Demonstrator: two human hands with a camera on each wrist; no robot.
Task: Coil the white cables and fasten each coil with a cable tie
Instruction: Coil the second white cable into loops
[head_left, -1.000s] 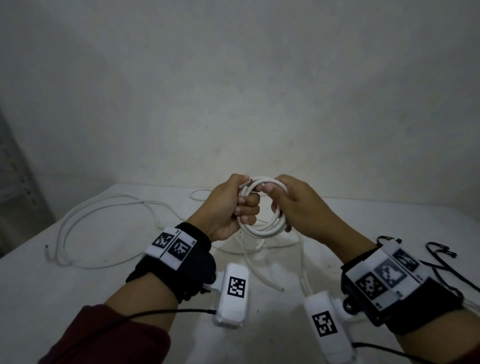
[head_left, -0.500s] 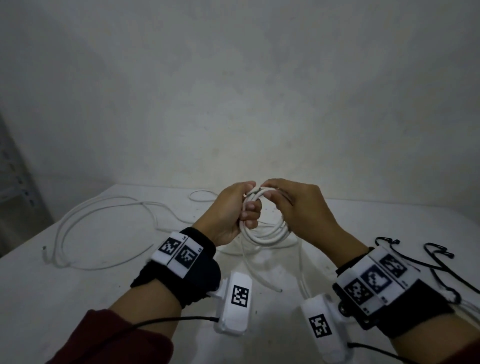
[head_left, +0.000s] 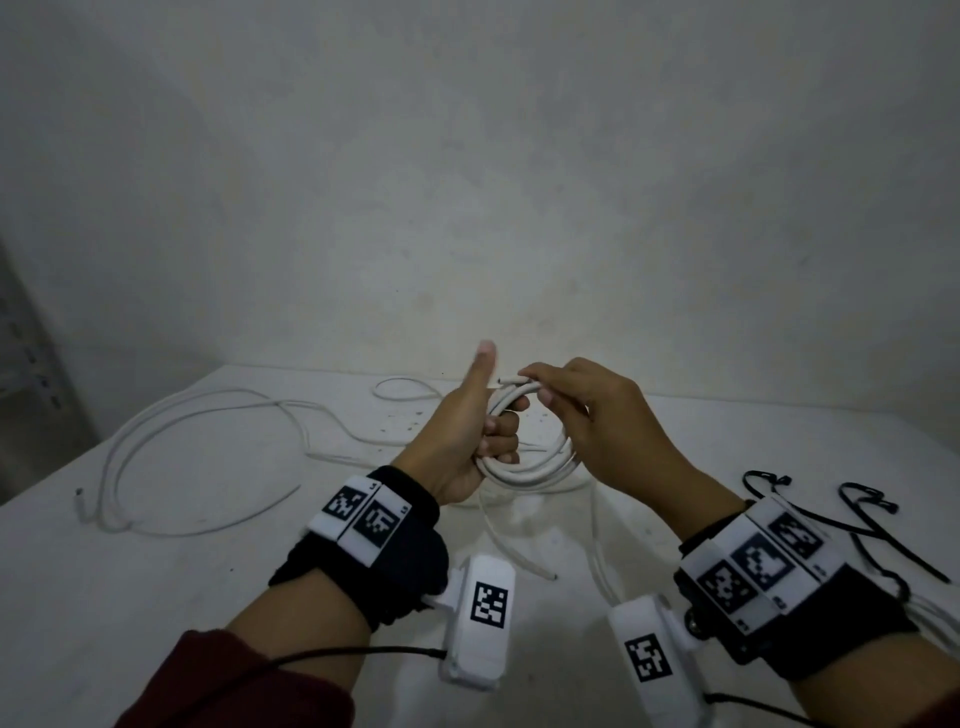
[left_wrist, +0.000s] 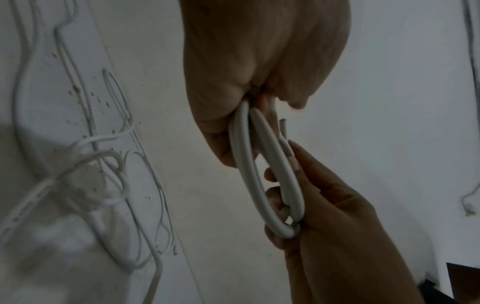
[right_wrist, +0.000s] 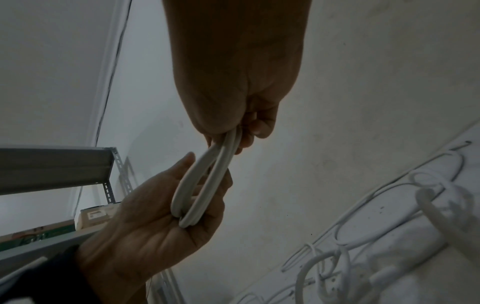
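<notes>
Between the two wrists, held above the surface (head_left: 156, 597), the coil (head_left: 524, 457) of white cable is all but wound: several turns lie stacked in a ring. The left hand (head_left: 467, 441) has its fingers curled through the ring's near-left side, thumb standing free and upright. The right hand (head_left: 597, 426) pinches the cut cable end (head_left: 511, 380) at the top of the coil, pressing it toward the other turns. No tie is on this coil yet, so fastening is left, by my reading. The ring stands roughly upright, its opening facing the person; from the wrist views it looks a long oval running hand to hand, and the free end points left, toward the thumb. Right of the coil lie black cable ties (head_left: 872, 514). Left of the coil and farther off, a loose white cable (head_left: 171, 431) sprawls uncoiled, so a good share of the task remains.
</notes>
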